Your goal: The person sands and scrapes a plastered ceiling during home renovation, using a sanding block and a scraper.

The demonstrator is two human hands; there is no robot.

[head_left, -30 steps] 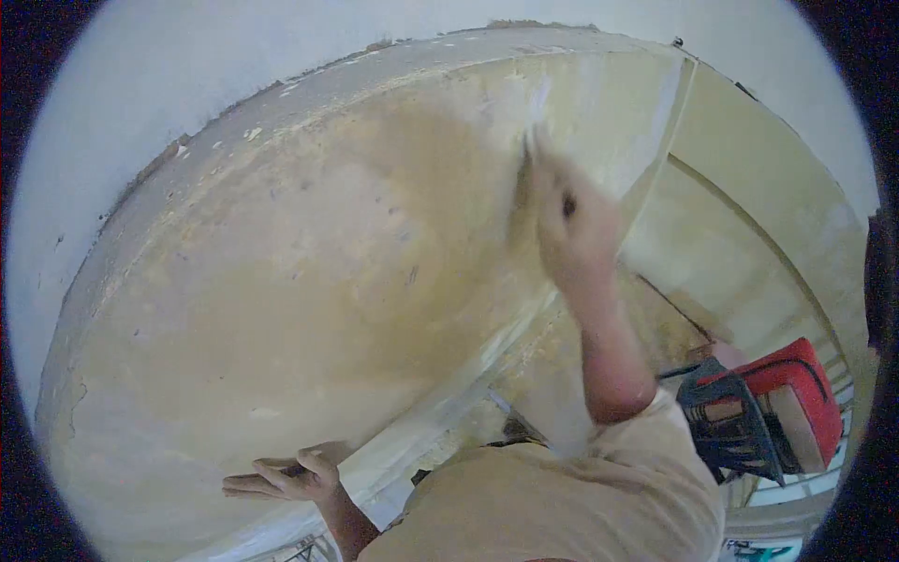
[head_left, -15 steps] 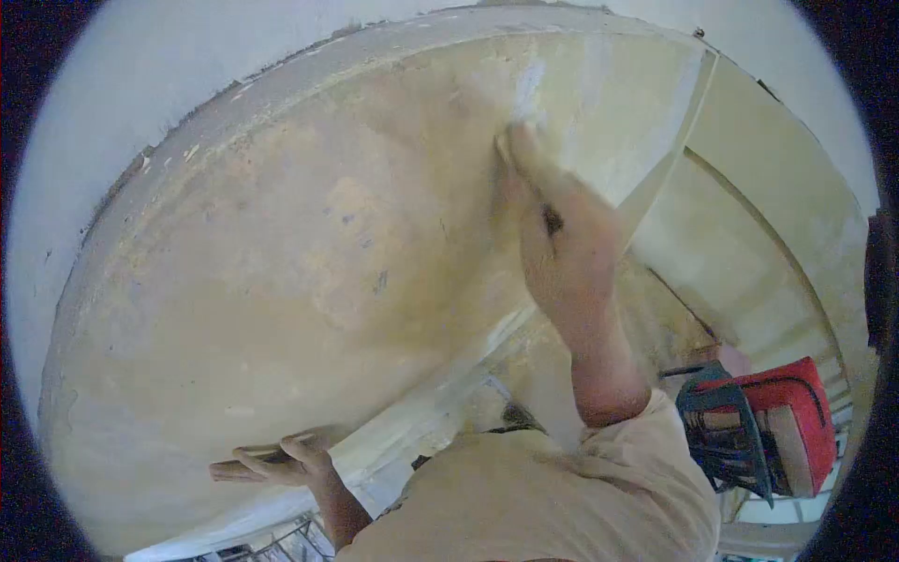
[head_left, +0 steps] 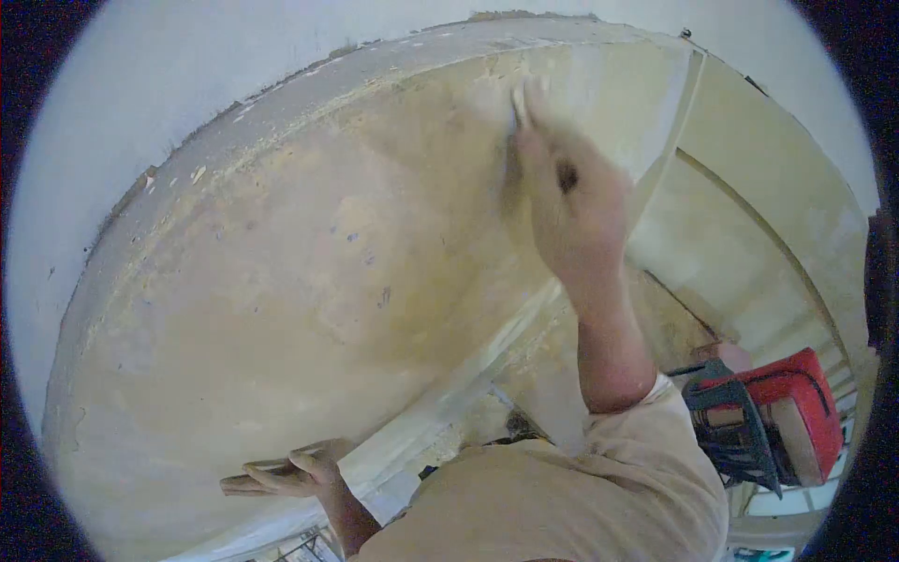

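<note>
Wall is filling my view, and I judge my right hand is working at its upper part; another pass would be calling for steady, flat contact. My left hand is resting beside the lower part, fingers slightly apart. Blur is smearing the right fingers: I cannot tell whether they are clamping anything. My shirt is partly hiding the left forearm.

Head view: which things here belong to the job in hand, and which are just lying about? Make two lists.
In the job, it seems:
patchy wall
right hand, raised at the wall; blurred, so any tool is unclear
left hand, fingers extended, near the wall

Apparently just lying about:
dark chair, at the view's right
red item beside it
</note>
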